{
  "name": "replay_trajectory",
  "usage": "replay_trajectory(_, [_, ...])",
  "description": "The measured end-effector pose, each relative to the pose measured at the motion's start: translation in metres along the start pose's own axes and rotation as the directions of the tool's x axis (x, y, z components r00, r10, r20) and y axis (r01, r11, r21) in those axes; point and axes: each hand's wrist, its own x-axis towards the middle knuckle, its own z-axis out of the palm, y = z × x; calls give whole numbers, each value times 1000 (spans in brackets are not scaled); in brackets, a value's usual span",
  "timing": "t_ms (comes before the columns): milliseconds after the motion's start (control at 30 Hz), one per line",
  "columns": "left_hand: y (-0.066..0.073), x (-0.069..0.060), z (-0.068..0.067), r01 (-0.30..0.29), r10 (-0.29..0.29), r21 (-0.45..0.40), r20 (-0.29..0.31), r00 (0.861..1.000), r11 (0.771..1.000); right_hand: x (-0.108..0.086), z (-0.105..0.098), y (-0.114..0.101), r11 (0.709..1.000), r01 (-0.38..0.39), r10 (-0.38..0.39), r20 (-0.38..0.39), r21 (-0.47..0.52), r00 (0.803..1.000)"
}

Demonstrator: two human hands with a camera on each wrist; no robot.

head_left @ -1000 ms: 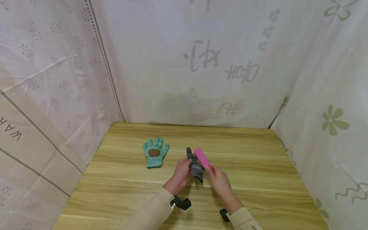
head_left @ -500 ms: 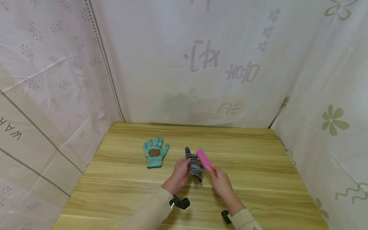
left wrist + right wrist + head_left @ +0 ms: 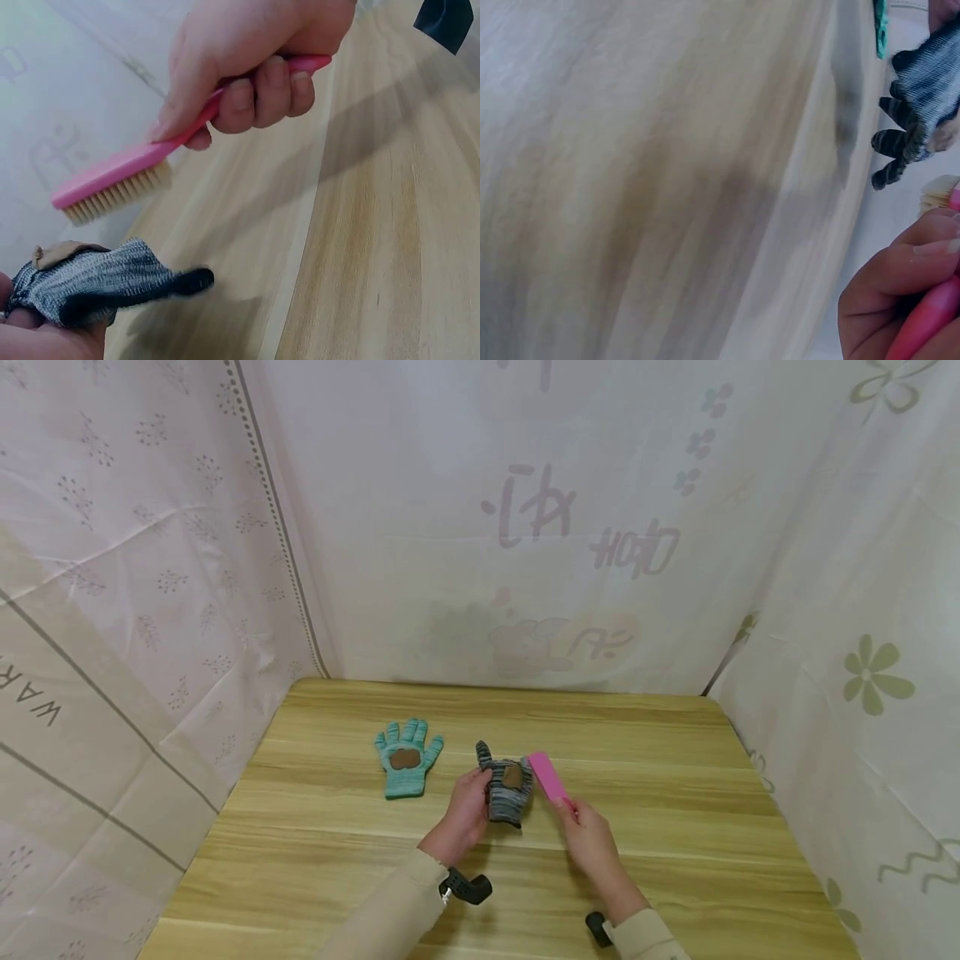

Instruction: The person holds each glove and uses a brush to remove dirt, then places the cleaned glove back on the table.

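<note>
My left hand (image 3: pixel 467 811) holds a grey-and-black striped knit glove (image 3: pixel 507 801) by its left side, above the table. A brown patch (image 3: pixel 513 776) shows on the glove. My right hand (image 3: pixel 591 842) grips the handle of a pink brush (image 3: pixel 548 775), just right of the glove. In the left wrist view, pale bristles (image 3: pixel 120 196) face down over the glove (image 3: pixel 97 277), with a gap between them. The right wrist view shows the glove's dark fingers (image 3: pixel 889 142) hanging free near the brush's bristles (image 3: pixel 936 192).
A teal knit glove (image 3: pixel 405 782) with a brown patch lies on the wooden table (image 3: pixel 315 860), left of my left hand, its fingers toward the back. Patterned cloth (image 3: pixel 420 527) hangs behind the table and along both sides.
The striped glove has turned so that its brown patch faces up, and it has moved slightly left. My right hand has drawn the brush right, away from the glove. The teal glove has stayed put.
</note>
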Motion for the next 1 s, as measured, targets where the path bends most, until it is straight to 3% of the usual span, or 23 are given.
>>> replay_trajectory(267, [-2,0,4,16,-17,55,18,1000,998,-1,4,-20,997,59,-58,-15,53,998])
replay_trajectory(600, [-8,-2,14,-11,4,100,65,998,995,-4,13,-45,984,108,-109,-4,140,994])
replay_trajectory(1000, [-8,-6,20,-13,6,147,53,999,989,-3,19,-50,986,114,-117,13,118,993])
